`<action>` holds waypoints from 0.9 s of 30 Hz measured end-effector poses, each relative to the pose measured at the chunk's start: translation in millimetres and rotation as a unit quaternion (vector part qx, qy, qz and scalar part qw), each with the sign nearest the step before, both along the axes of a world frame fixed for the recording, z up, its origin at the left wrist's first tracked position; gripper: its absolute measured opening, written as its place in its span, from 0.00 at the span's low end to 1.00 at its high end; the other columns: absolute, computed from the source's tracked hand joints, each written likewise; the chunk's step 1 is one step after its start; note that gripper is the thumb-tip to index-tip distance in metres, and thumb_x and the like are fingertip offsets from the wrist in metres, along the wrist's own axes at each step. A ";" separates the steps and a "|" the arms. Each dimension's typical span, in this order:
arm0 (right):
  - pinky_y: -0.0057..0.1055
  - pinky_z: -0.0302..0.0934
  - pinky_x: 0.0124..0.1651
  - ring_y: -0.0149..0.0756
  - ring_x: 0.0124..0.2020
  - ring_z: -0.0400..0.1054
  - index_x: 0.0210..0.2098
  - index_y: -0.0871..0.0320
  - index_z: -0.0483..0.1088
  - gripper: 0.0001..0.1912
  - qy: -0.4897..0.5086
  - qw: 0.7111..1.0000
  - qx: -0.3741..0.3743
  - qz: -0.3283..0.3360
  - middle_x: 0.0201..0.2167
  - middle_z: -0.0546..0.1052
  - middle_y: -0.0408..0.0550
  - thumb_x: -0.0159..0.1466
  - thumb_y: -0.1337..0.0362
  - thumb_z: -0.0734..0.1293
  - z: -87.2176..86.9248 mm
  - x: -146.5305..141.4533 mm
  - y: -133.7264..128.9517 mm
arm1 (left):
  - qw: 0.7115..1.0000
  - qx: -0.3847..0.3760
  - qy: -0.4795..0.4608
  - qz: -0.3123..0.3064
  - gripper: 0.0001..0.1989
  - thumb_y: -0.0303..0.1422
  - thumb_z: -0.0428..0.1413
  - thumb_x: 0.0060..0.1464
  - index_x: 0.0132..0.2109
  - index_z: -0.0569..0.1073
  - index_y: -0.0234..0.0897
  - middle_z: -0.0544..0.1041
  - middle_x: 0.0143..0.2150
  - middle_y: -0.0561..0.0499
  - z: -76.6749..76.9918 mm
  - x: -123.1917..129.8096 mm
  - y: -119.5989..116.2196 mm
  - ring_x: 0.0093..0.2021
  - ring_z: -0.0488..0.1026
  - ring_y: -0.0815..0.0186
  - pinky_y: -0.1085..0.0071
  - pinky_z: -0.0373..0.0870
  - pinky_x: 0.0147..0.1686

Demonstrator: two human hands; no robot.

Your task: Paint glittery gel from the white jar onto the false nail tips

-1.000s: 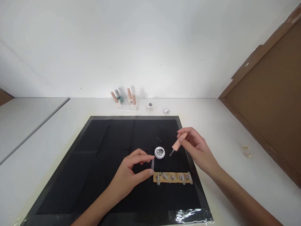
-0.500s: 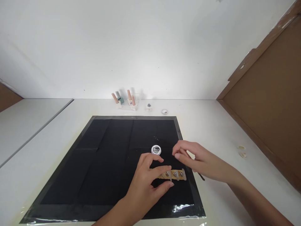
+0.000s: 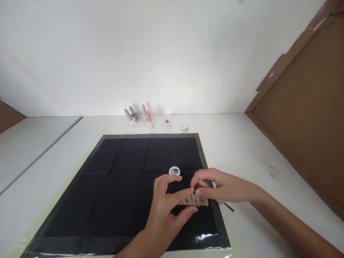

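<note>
On the black mat [image 3: 107,200] lies a yellowish strip [image 3: 184,201] with round metal studs and pale artificial nail tips [image 3: 195,200] set across it. The thumb and index finger of my left hand [image 3: 168,204] grip it from the near and far sides, around one nail tip. My right hand [image 3: 217,186] is closed, its pinched fingertips at the far edge of the strip beside my left index finger. A thin brush [image 3: 228,206] is tucked in that hand, its dark end sticking out below the palm. Anything at the right fingertips is too small to make out.
A small open jar [image 3: 174,171] with silvery content sits just beyond my left hand. Several nail polish bottles [image 3: 149,121], a small white bottle [image 3: 167,124] and a round lid [image 3: 185,128] stand by the wall. Two small pale pieces [image 3: 274,175] lie at right, near a brown panel [image 3: 303,107].
My right hand has moved left and down to the strip, bringing its fingertips up to my left index finger. The left hand keeps its grip. The view has shifted slightly.
</note>
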State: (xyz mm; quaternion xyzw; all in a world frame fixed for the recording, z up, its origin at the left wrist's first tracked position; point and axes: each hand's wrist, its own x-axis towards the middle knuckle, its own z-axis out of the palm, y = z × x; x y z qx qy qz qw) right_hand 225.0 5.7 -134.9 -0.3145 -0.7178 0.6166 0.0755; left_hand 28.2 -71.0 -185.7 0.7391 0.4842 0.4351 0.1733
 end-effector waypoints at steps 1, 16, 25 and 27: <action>0.19 0.60 0.20 0.24 0.21 0.55 0.36 0.55 0.69 0.07 0.004 1.000 -0.022 0.004 0.24 0.54 0.37 0.64 0.59 0.62 0.2 -1.1 1.1 | 1.000 0.017 0.004 0.004 0.13 0.31 0.62 0.47 0.42 0.77 0.47 0.67 0.47 0.44 -0.1 0.1 0.3 0.47 0.63 0.55 0.59 0.66 0.43; 0.19 0.53 0.21 0.19 0.15 0.55 0.28 0.60 0.66 0.08 -0.003 0.997 -0.060 0.045 0.17 0.54 0.31 0.63 0.64 0.64 -12.4 -15.7 18.2 | 0.993 0.064 0.097 0.023 0.13 0.27 0.59 0.50 0.44 0.72 0.44 0.66 0.47 0.45 0.0 -7.2 -1.8 0.48 0.62 0.55 0.58 0.69 0.43; 0.20 0.53 0.22 0.20 0.13 0.55 0.27 0.61 0.70 0.05 -0.016 0.990 -0.075 0.116 0.10 0.56 0.29 0.60 0.70 0.65 -22.3 -27.8 30.3 | 0.988 0.039 0.138 0.057 0.10 0.27 0.58 0.50 0.40 0.73 0.44 0.67 0.46 0.45 -6.2 -11.8 -10.4 0.49 0.62 0.53 0.55 0.69 0.42; 0.19 0.52 0.21 0.20 0.13 0.55 0.26 0.61 0.70 0.05 -0.023 0.990 -0.068 0.122 0.10 0.54 0.29 0.59 0.71 0.65 -21.7 -30.0 31.1 | 0.987 0.030 0.145 0.069 0.09 0.28 0.59 0.49 0.40 0.73 0.43 0.68 0.46 0.44 -6.7 -10.0 -10.8 0.49 0.62 0.52 0.53 0.68 0.42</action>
